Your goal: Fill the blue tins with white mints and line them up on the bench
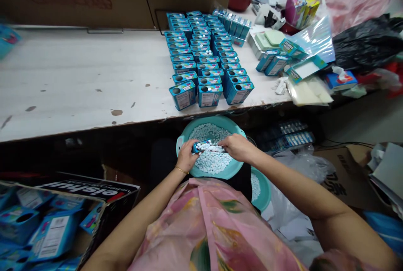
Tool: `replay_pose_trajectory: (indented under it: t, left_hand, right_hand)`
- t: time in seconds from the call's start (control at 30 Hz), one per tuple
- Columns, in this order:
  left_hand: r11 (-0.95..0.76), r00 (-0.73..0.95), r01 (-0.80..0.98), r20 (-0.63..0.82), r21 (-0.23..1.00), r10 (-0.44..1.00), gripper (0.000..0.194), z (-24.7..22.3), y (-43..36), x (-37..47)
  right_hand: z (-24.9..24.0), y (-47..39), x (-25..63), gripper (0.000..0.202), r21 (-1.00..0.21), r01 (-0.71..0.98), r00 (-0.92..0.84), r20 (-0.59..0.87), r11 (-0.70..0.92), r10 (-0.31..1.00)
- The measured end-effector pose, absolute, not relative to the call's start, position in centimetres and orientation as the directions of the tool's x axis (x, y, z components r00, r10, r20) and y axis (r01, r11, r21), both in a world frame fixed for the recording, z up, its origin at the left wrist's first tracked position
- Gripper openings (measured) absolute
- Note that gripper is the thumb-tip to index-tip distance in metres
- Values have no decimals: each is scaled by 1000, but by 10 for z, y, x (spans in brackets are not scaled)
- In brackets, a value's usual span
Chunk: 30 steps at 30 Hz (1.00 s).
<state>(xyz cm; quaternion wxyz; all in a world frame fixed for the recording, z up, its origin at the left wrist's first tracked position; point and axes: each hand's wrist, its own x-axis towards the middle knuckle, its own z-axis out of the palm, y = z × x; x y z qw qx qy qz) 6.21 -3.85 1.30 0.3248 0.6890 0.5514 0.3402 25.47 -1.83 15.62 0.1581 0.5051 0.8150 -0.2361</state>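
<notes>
My left hand [186, 156] is closed around a small blue candy box [197, 147], tilted with its mouth toward the right. My right hand [238, 147] grips a scoop [222, 150], mostly hidden under a heap of white candies [210, 146] that reaches the box's mouth. Both hands are over a turquoise basin [187, 127] in my lap, which holds many loose white candies [214, 161].
On the white table [78, 82] stand rows of blue candy boxes [210, 94] with round holes on top. A carton [107, 208] of blue boxes is at lower left. A second turquoise basin [266, 191] sits lower right. A red bowl [241, 3] stands at the back.
</notes>
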Motion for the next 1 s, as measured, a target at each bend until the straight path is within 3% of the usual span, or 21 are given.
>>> replay_pose_trajectory:
  t: [0.1,0.23,0.33,0.43,0.53,0.6,0.67,0.8,1.0]
  left_hand:
    - [-190,174,546,111,816,978,32,16,-39,63]
    - [-187,180,543,104,819,978,31,17,-39,64]
    - [-180,158,522,113,834,981,32,14,-40,63]
    - [-151,108,490,112,859,988,33,9,-41,60]
    - [-110,57,446,95,888,994,36,7,-42,54]
    - [-78,12,423,81,903,997,40,6,-42,50]
    - [-52,-34,417,73,908,997,43,6,-42,47]
    - [-34,-66,425,68,905,996,43,6,-44,43]
    - [-26,-83,422,67,906,994,43,9,-44,44]
  right_hand:
    - [168,-17,238,23,-97,888,-430,-520,450,738]
    - [175,-17,226,23,-31,873,-428,-527,486,735]
    - [180,-19,234,26,-38,877,-426,-519,479,741]
    - [176,-21,261,28,-150,882,-463,-450,447,764]
    - [147,-19,289,29,-304,880,-459,-353,363,815]
    - [111,-17,296,29,-338,897,-405,-374,284,834]
    - [70,-17,290,29,-269,938,-321,-441,217,838]
    - [9,-29,256,36,-138,951,-309,-493,278,813]
    - [-17,-52,247,32,-255,898,-438,-585,358,682]
